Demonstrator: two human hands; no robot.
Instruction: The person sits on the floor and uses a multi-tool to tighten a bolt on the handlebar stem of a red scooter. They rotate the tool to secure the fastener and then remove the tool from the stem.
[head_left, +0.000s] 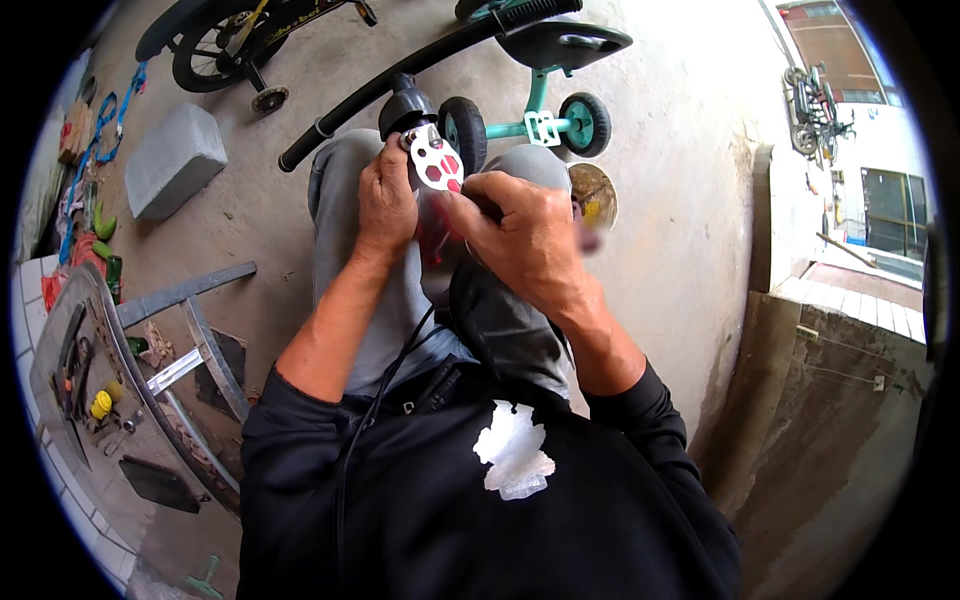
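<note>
Both hands are working over the person's knees: the left hand (386, 200) is pinching the edge of a small white perforated plate (437, 160) with red showing through its holes, while the right hand (520, 235) is closing its fingertips on the plate's lower end. It is looking thin, stiff and light, likely sharp-edged and slippery, so gripping its rims seems safest. Crowding in just ahead are a black tube (420, 60) and a teal tricycle (545, 110), with a grey block (175, 160) lying off left.

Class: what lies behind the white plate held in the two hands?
Behind the white plate sit a black cap and a teal tricycle's wheel. The hands hide its lower edge.
</note>
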